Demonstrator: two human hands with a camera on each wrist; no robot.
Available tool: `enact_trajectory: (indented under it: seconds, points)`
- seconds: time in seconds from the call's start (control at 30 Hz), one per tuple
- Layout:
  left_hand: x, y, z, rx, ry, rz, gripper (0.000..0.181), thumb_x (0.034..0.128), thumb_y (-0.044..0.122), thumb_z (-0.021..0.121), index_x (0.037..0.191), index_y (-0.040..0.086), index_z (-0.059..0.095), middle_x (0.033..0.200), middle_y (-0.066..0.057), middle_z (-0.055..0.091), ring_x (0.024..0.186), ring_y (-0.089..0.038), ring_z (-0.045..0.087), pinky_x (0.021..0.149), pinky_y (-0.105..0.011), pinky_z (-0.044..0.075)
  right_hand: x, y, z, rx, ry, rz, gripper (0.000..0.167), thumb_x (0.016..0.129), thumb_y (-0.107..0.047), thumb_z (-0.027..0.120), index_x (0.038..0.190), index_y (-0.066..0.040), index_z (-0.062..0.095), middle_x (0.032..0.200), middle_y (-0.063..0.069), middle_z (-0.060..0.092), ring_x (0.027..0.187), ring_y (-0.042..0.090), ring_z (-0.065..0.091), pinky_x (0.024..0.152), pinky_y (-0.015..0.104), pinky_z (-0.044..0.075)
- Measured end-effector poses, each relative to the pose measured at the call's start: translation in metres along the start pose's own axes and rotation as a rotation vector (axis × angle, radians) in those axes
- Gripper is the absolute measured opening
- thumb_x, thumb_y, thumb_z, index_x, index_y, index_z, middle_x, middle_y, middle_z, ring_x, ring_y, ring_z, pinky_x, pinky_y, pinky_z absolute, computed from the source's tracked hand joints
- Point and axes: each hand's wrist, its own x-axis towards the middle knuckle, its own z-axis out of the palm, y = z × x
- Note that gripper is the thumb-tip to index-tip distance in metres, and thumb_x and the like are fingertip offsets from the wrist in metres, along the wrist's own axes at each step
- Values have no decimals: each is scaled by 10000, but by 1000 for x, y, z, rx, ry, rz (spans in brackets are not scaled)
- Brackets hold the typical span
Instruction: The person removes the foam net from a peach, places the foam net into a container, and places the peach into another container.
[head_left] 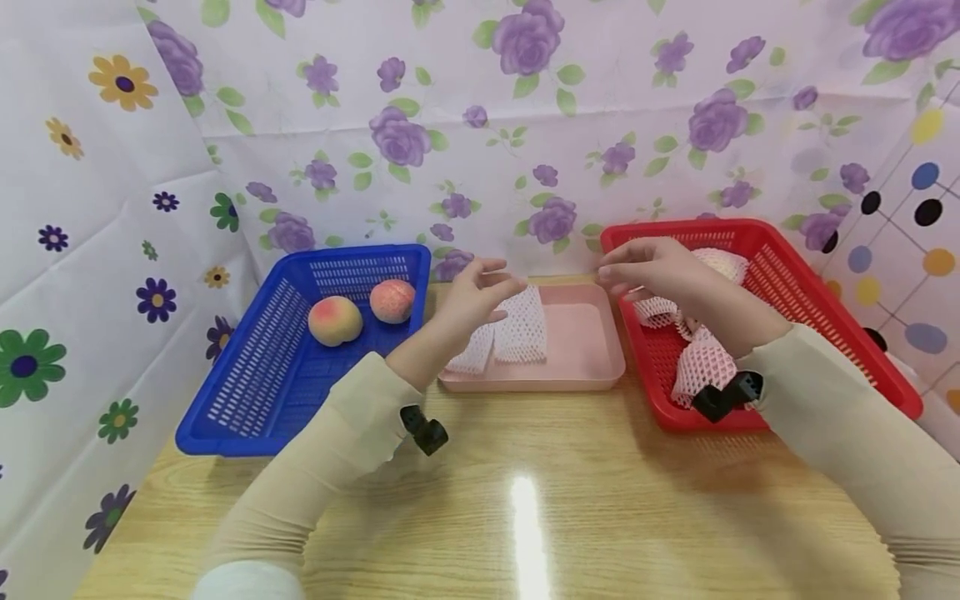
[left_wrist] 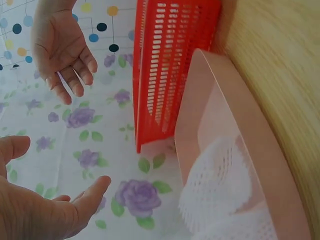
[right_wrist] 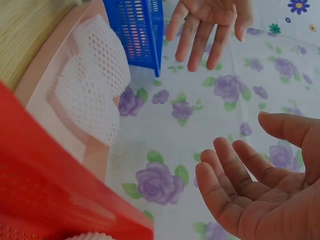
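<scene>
Foam nets (head_left: 522, 327) overlap in the tray beneath two empty hands

Red basket (head_left: 903, 400): its tall wall stands under the right arm, so a wrist dipping low could catch it and jolt the load.
Blue basket (head_left: 247, 375): the left sleeve (head_left: 322, 458) passes close by; an outward swing could bump it.
Pink tray (head_left: 581, 333): shallow, probably light; pressure on its rim might slide it.
Both hands hang in the air. The left hand (head_left: 474, 302) has spread, slightly bent fingers, thumb well apart; the right hand's (head_left: 663, 268) curve loosely. Neither grips anything.
Netted bundles (head_left: 703, 367) in the red basket could tip if knocked.
The two white nets lie at the tray's left end, one lapping the other; tangled mesh could make a pinch lift both.
Bare peaches (head_left: 335, 322), round and loose in the blue basket, could roll and bruise.
</scene>
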Motion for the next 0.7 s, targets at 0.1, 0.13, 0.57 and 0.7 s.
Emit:
enact_trajectory:
  seconds: [0.1,0.13,0.57,0.7]
  points:
    - [0,-2,8,-53,-27,-9,559,931,190,607,1415,57,362,1395,-163,462,1275,-299,477,1028,-441,443,-8,5,-4,-20,8,24,438,940,-327,580,1271,-43,537,1188,152,612,966,230,628,725,291,553]
    - [0,-2,11,-70,-36,-14,548,936,189,598,1413,54,364,1392,-164,466,1273,-302,480,1027,-440,445,-10,7,-5,-25,10,36,446,941,-339,578,1278,-51,534,1196,158,609,977,242,626,708,283,546]
    - [7,-10,49,-211,-100,-78,509,927,209,610,1368,61,405,1364,-146,503,1231,-316,524,956,-440,500,-33,44,-24,-126,47,11,497,930,-303,606,1296,12,487,1273,262,546,822,78,595,701,224,539]
    - [8,-17,57,-236,-121,-83,513,927,208,607,1369,45,403,1370,-140,504,1231,-328,526,956,-464,493,-40,57,-30,-159,71,-22,511,914,-292,634,1298,13,490,1248,251,567,903,90,616,803,275,549]
